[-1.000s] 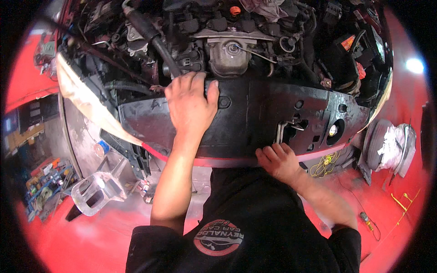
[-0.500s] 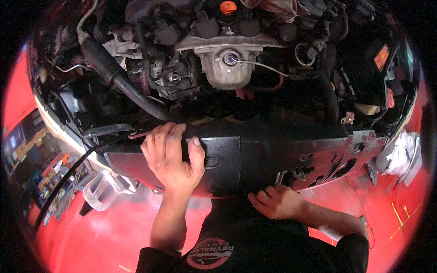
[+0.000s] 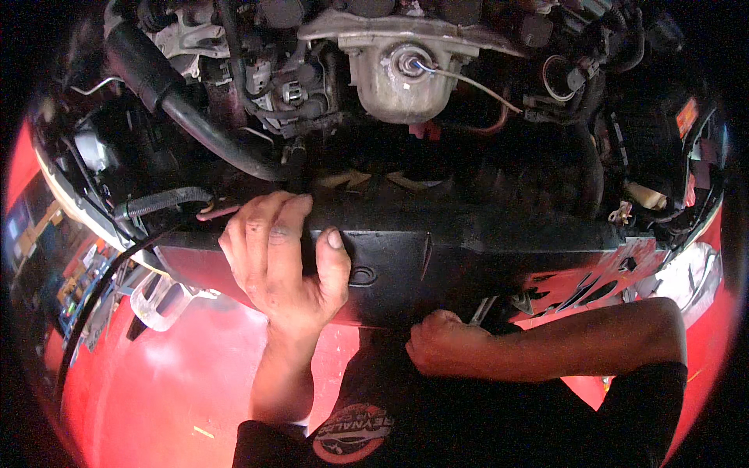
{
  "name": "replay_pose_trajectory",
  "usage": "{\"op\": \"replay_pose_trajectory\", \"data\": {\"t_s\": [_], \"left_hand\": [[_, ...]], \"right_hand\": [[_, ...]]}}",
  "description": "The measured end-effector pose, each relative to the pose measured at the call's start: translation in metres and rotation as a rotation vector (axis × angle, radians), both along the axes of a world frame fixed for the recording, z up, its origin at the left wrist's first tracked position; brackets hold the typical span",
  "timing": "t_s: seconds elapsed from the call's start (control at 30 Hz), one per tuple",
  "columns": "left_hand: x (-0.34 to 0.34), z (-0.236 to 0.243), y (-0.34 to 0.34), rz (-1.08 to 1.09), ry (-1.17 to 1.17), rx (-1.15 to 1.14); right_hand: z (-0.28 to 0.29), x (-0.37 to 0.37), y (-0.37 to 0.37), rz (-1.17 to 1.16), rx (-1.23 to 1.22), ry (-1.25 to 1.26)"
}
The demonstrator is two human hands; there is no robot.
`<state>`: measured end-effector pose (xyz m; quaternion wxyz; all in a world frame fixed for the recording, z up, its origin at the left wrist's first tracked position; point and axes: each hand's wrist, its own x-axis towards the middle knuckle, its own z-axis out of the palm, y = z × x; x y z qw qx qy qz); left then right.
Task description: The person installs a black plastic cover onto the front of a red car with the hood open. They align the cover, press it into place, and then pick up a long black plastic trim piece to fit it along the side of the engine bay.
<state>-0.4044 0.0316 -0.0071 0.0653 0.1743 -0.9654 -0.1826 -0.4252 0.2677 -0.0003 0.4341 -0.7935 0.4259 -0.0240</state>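
My left hand (image 3: pixel 277 261) is hooked over the upper edge of a black front panel (image 3: pixel 390 253) of the car, its thumb against the front face. Just below that panel, my right hand (image 3: pixel 445 343) is closed in a fist close to my body; whatever it holds is hidden. A slim metal piece (image 3: pixel 484 310) shows right behind the fist, and I cannot tell whether the hand touches it. Beside my left fingers lie the end of a reddish strip (image 3: pixel 218 213) and a ribbed black hose (image 3: pixel 168 203).
Beyond the panel is the open engine bay, with a grey metal housing (image 3: pixel 406 86), a thin pale wire (image 3: pixel 488 95) and a thick black pipe (image 3: pixel 214 136). A black cable (image 3: pixel 101 285) curves down at the left. A clear plastic part (image 3: pixel 160 303) sits below the left side, over red floor.
My right elbow has swung up and outward, bringing the forearm nearly level, and the right fingers are curled tighter. My left hand keeps its place on the panel. The view has shifted slightly.
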Motion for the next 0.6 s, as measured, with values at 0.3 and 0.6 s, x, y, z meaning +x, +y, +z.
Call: {"op": "replay_pose_trajectory", "data": {"t_s": [0.3,0.6], "left_hand": [[0.000,-0.003,0.001,0.004,0.071,-0.041],[0.087,0.038,0.108,-0.014,0.008,0.164]], "right_hand": [[-0.017,-0.002,0.022,-0.247,-0.438,-0.061],[0.000,-0.055,0.027,-0.674,-0.641,-0.378]]}}
